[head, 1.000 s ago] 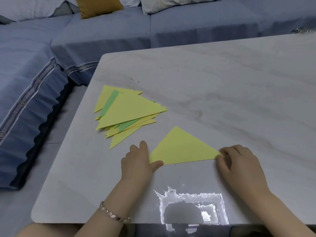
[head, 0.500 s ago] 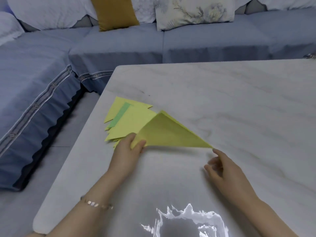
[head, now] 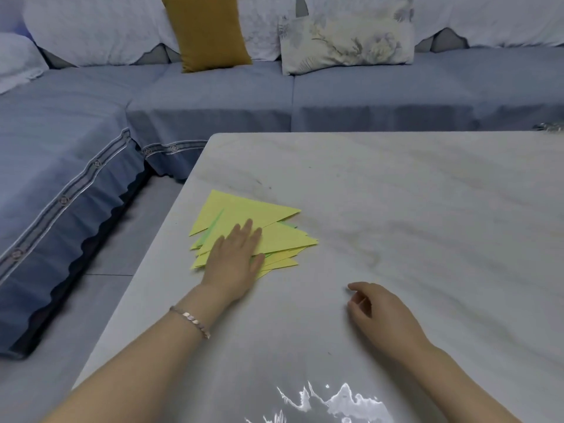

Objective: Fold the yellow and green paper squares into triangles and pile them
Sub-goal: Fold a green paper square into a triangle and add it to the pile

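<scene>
Now left hand [head: 236, 257] presses paper pile [head: 283, 236].

Home living rm: blue sofa [head: 213, 96], cushions [head: 209, 32], marble table [head: 427, 209].

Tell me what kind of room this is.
Probably a home living room: a blue-covered corner sofa with a mustard cushion runs along two sides of a pale marble-look table.

A left hand [head: 236, 257] covers the near middle of the pile of folded yellow and green paper triangles [head: 244, 209], its green sheets [head: 203, 239] showing only as slivers. A small shiny object [head: 549, 127] at the right edge of the pale marbled table [head: 396, 193] is cut off, unidentifiable.
</scene>
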`<state>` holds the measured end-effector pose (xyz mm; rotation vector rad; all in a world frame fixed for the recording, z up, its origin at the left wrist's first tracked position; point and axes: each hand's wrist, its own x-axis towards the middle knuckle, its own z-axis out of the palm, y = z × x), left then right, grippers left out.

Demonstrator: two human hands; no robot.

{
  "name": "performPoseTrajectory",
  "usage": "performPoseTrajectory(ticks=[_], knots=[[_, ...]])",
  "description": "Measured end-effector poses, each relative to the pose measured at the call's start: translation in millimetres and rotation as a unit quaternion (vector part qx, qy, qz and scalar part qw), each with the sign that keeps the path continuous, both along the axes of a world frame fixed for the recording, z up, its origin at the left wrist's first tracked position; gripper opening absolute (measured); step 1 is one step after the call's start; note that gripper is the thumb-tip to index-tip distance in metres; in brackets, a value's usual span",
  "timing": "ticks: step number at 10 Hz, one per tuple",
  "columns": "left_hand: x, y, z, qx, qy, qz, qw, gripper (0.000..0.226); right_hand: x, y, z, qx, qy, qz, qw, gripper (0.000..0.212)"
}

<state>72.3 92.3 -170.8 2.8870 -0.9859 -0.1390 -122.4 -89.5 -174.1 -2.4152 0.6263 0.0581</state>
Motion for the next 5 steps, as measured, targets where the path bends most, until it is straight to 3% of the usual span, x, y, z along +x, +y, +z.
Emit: performPoseTrajectory(ticks=[1, 2, 4, 5], knots=[[-0.5, -6.6, -9.7, 0.036, 0.082, 0.049, 0.995, 0.06, 4.0, -4.2, -0.5, -0.01, 0.019, 0.007, 1.0, 0.031], [2.4, -4.9, -11.5, 0.054, 0.087, 0.051, 0.993, 0.059, 7.6, -6.4, -0.1, -0.015, 0.034, 0.018, 0.999, 0.03], [-5.3, -17.6, 22.2, 0.08, 0.013, 0.011, 0.997, 0.062, 26.0, -21.0, 22.0, -0.046, 0.092, 0.062, 0.993, 0.029], [-7.7, -44.0, 62.2, 0.039, 0.019, -0.015, 0.999, 0.06, 41.2, -38.6, 47.1, -0.06, 0.104, 0.063, 0.991, 0.028]])
